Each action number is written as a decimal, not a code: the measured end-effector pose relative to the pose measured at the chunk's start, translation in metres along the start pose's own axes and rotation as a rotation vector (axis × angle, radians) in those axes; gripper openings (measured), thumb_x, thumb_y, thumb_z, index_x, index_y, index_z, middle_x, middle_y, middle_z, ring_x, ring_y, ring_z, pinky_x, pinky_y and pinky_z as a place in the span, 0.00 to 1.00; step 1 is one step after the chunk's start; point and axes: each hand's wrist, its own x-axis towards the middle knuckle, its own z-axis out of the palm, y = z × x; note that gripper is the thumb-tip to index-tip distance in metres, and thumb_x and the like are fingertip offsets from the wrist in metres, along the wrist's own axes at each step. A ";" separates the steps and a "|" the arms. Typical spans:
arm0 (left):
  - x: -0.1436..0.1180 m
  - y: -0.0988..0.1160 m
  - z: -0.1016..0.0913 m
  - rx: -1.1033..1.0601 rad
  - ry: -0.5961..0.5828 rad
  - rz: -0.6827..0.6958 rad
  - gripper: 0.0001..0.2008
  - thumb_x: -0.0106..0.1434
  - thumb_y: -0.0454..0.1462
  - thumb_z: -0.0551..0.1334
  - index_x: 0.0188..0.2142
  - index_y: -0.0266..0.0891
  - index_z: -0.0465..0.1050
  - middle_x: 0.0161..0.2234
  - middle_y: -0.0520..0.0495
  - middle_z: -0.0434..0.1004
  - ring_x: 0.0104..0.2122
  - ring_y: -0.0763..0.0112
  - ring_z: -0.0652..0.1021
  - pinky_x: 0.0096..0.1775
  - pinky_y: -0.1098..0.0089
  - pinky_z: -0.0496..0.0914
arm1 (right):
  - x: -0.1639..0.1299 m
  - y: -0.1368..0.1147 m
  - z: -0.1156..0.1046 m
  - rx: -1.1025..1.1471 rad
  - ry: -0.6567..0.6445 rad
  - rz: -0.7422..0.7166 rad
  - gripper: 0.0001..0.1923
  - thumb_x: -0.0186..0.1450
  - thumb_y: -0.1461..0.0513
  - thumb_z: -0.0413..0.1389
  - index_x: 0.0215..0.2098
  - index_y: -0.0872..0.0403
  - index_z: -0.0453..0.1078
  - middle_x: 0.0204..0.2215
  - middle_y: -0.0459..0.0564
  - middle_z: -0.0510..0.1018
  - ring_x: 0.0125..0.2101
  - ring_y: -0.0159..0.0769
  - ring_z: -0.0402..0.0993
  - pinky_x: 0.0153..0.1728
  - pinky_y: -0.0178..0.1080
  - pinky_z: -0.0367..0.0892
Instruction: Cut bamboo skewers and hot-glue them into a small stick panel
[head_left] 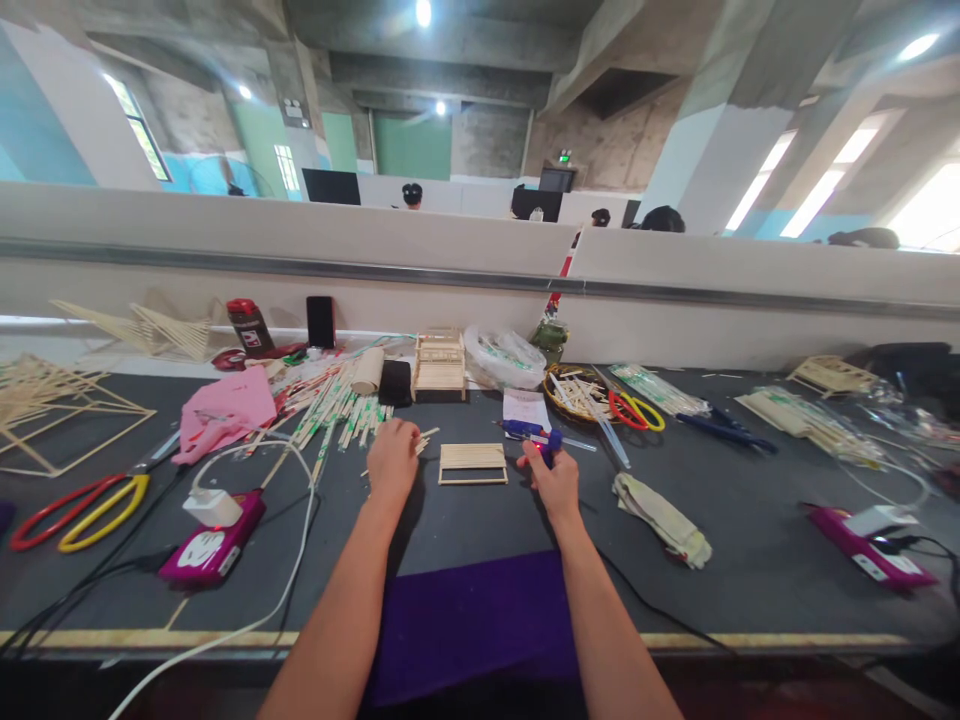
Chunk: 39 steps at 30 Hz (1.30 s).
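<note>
Head view: both forearms extend from 6 o'clock up onto the dark table (750, 520), roughly parallel, palms down. Left hand (391, 462) sits left of centre, fingers curled closed over short wooden sticks (426, 438), whose ends poke out toward 2 o'clock from the knuckles; wrist straight, back of hand to camera. Right hand (555, 480) sits right of centre, closed around the handle of a blue glue gun (534, 432), whose body and nozzle point toward 10 o'clock from the hand, resting low over the table. Between the two hands, just apart from both, a flat stick panel (472, 463) lies on the table surface. At 12 o'clock from the panel stands a small stick-built frame (439, 362). A pile of wrapped chopsticks (334, 405) spreads at 10 o'clock from the left hand. Red-and-yellow scissors (636, 411) lie at 2 o'clock from the right hand; a folded cloth (664, 515) lies at 3 o'clock. Purple cloth (469, 620) lies between the forearms at the near edge.
</note>
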 end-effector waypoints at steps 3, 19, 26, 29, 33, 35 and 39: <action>-0.011 0.034 0.004 -0.074 -0.092 0.319 0.11 0.67 0.34 0.50 0.35 0.41 0.71 0.36 0.45 0.71 0.40 0.65 0.69 0.44 0.66 0.64 | 0.000 0.001 0.000 -0.009 -0.026 0.029 0.30 0.57 0.39 0.53 0.29 0.58 0.76 0.22 0.52 0.80 0.14 0.31 0.66 0.19 0.34 0.64; -0.012 0.070 0.031 -0.137 -0.308 0.393 0.09 0.65 0.36 0.55 0.34 0.41 0.74 0.36 0.47 0.72 0.41 0.67 0.70 0.38 0.69 0.64 | -0.001 0.000 0.001 -0.014 -0.031 0.041 0.28 0.57 0.40 0.54 0.30 0.58 0.75 0.22 0.52 0.80 0.17 0.33 0.70 0.20 0.33 0.64; -0.008 0.072 0.036 -0.183 -0.325 0.357 0.06 0.63 0.36 0.58 0.34 0.42 0.74 0.36 0.48 0.73 0.40 0.68 0.70 0.38 0.70 0.63 | 0.000 0.000 0.003 0.010 -0.039 0.031 0.28 0.57 0.41 0.54 0.29 0.58 0.75 0.22 0.52 0.80 0.15 0.32 0.68 0.18 0.33 0.64; -0.008 0.072 0.036 -0.209 -0.338 0.326 0.04 0.62 0.35 0.59 0.33 0.42 0.73 0.37 0.49 0.73 0.41 0.68 0.70 0.38 0.70 0.63 | 0.000 0.000 0.003 0.019 -0.046 0.047 0.28 0.57 0.41 0.54 0.30 0.57 0.74 0.23 0.51 0.80 0.14 0.31 0.66 0.17 0.33 0.63; -0.007 0.072 0.034 -0.221 -0.369 0.284 0.04 0.62 0.35 0.59 0.34 0.42 0.73 0.38 0.48 0.72 0.42 0.68 0.70 0.39 0.69 0.63 | -0.001 -0.002 0.002 0.024 -0.050 0.065 0.29 0.56 0.40 0.54 0.31 0.58 0.74 0.23 0.52 0.80 0.14 0.31 0.66 0.16 0.33 0.63; -0.006 0.072 0.032 -0.214 -0.368 0.282 0.04 0.62 0.35 0.59 0.35 0.42 0.73 0.38 0.48 0.72 0.42 0.68 0.70 0.39 0.69 0.63 | -0.001 -0.002 0.002 0.026 -0.048 0.061 0.29 0.56 0.40 0.54 0.32 0.58 0.75 0.23 0.52 0.80 0.14 0.32 0.67 0.16 0.33 0.63; -0.009 0.074 0.030 -0.160 -0.321 0.328 0.06 0.64 0.36 0.57 0.34 0.41 0.73 0.37 0.46 0.72 0.41 0.66 0.69 0.39 0.67 0.63 | -0.001 -0.002 0.002 0.001 -0.051 0.032 0.28 0.58 0.41 0.54 0.31 0.58 0.75 0.22 0.52 0.80 0.14 0.31 0.67 0.16 0.33 0.62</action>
